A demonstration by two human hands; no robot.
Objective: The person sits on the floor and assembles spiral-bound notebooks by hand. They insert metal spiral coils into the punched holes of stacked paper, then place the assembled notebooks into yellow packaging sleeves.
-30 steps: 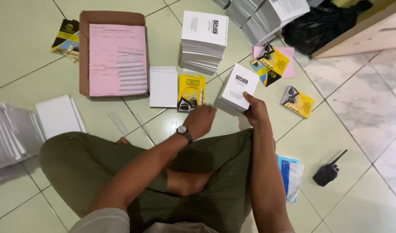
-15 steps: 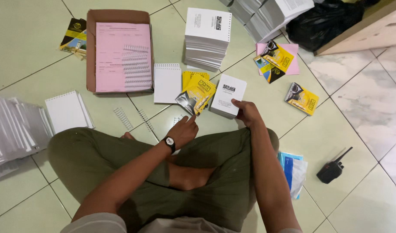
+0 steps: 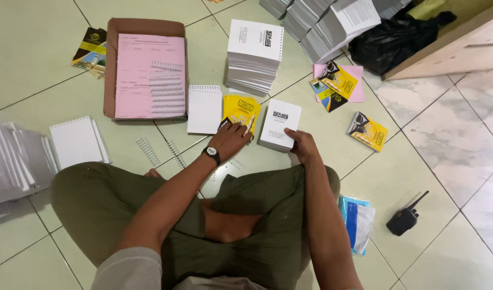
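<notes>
glossy pale tile floor carries everything. left of the small white booklet stack, the flat cardboard box holds pink sheets. the right hand grips that stack's near edge; just left, the left hand presses flat, fingers spread, on yellow glossy covers.

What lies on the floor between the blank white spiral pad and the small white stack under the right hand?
In the head view, a yellow cover booklet, with the left hand resting on it.
</notes>
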